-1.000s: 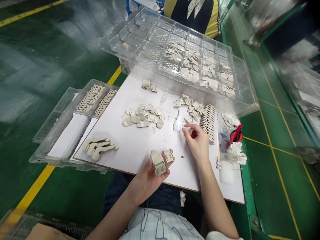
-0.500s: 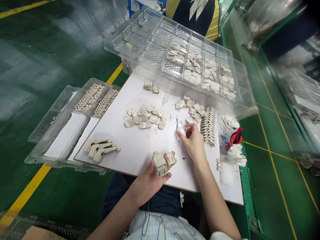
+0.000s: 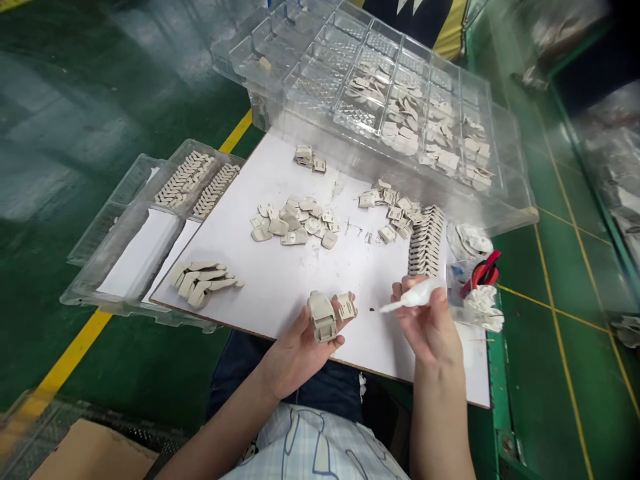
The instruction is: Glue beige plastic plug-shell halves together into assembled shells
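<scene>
My left hand (image 3: 305,350) holds two beige plastic parts over the near edge of the white board (image 3: 240,320). One is a larger curved part (image 3: 321,315) with an open slotted end; the other is a small slotted plate (image 3: 346,306) pinched by the fingers. To the right, my right hand (image 3: 429,327) grips a small white squeeze bottle (image 3: 421,293), whose thin nozzle points left toward the parts. A gap separates the nozzle from them. Loose curved beige pieces (image 3: 295,221) and small slotted plates (image 3: 397,215) lie on the board beyond my hands.
A clear compartment box (image 3: 320,127) with beige parts stands along the far side. Stacked parts (image 3: 426,241) line the right, near red-handled pliers (image 3: 483,272) and crumpled white tissue (image 3: 484,307). Curved parts (image 3: 203,283) sit at left, beside clear trays (image 3: 135,267).
My right hand has lifted the white bottle off the board, brought it nearer and rightward, and tipped it so the nozzle points left. My left hand keeps its parts nearly still. The view has shifted slightly.
</scene>
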A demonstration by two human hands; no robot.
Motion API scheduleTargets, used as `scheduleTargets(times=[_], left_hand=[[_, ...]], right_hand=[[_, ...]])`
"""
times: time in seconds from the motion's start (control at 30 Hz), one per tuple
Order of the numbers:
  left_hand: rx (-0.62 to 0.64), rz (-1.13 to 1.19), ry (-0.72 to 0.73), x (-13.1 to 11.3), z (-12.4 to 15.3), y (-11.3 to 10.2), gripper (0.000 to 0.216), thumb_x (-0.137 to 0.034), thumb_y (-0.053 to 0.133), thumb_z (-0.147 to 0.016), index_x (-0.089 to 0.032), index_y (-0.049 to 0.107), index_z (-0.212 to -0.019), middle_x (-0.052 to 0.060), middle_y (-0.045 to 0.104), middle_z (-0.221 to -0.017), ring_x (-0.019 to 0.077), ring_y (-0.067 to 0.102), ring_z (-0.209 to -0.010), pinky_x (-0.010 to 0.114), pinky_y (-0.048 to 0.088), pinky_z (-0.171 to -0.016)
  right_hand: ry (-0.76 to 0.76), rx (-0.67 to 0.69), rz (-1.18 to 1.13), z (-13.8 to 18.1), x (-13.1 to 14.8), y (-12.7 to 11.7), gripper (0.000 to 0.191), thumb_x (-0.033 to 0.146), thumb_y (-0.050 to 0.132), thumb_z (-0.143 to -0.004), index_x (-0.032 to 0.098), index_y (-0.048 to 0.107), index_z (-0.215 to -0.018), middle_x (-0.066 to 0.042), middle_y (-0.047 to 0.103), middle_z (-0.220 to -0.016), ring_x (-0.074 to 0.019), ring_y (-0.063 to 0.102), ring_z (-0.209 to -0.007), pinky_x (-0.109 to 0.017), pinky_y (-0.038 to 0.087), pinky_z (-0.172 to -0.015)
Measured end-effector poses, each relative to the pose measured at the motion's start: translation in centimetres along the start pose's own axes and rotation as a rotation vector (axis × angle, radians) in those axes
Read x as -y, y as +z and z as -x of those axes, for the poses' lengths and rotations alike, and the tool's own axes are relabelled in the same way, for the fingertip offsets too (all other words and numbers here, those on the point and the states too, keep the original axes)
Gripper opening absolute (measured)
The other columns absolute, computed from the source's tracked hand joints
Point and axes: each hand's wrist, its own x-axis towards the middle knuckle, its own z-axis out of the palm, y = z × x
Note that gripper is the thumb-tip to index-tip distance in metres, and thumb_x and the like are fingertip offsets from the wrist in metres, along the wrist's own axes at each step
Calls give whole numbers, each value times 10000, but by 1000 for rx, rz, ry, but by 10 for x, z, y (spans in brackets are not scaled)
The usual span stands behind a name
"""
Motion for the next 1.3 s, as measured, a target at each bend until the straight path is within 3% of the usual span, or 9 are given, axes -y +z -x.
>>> scheduleTargets(times=[0.1,0.23,0.37,0.67,0.87,1.3], left_hand=[[0,-22,-5,0,0,0,329,-513,814,-778,-265,816,-993,80,711,-1313,306,392,-1467,290,391,-880],[-18,13,-20,-2,-1,1,313,-493,832,-764,-267,811,-980,63,737,-1245,312,436,-1435,294,389,-863],[10,34,-14,-1,-2,2,260,-483,806,-797,-283,811,-964,45,750,-1196,295,481,-1393,296,377,-856],[44,-18,-31,-1,-3,-3,336,-547,756,-823,-278,816,-1016,62,709,-1313,309,423,-1441,293,367,-897],[28,-75,-41,-2,-3,0,368,-581,763,-800,-272,826,-991,55,654,-1415,321,368,-1483,286,376,-898],[-13,-85,-35,-3,-3,5,389,-585,799,-756,-245,832,-943,80,651,-1408,329,361,-1473,289,392,-874]], right_hand=[[-99,-67,-38,-5,0,16,511,676,804,-691,195,637,-736,55,439,-608,-74,341,-507,-208,310,-435],[-398,-217,81,-3,-1,36,450,549,751,-808,195,534,-634,50,406,-607,-94,363,-552,-244,314,-510],[-540,-238,220,-1,-3,42,410,494,706,-848,209,501,-635,39,397,-629,-126,415,-608,-275,334,-563],[-475,-213,371,4,-15,39,442,519,629,-907,223,466,-623,47,352,-594,-118,332,-543,-293,274,-526],[-474,-197,354,5,-15,39,463,495,625,-931,220,432,-612,52,331,-589,-105,308,-525,-296,242,-509],[-399,-169,408,9,-17,41,499,533,607,-938,224,402,-604,55,324,-571,-105,300,-522,-295,239,-508]])
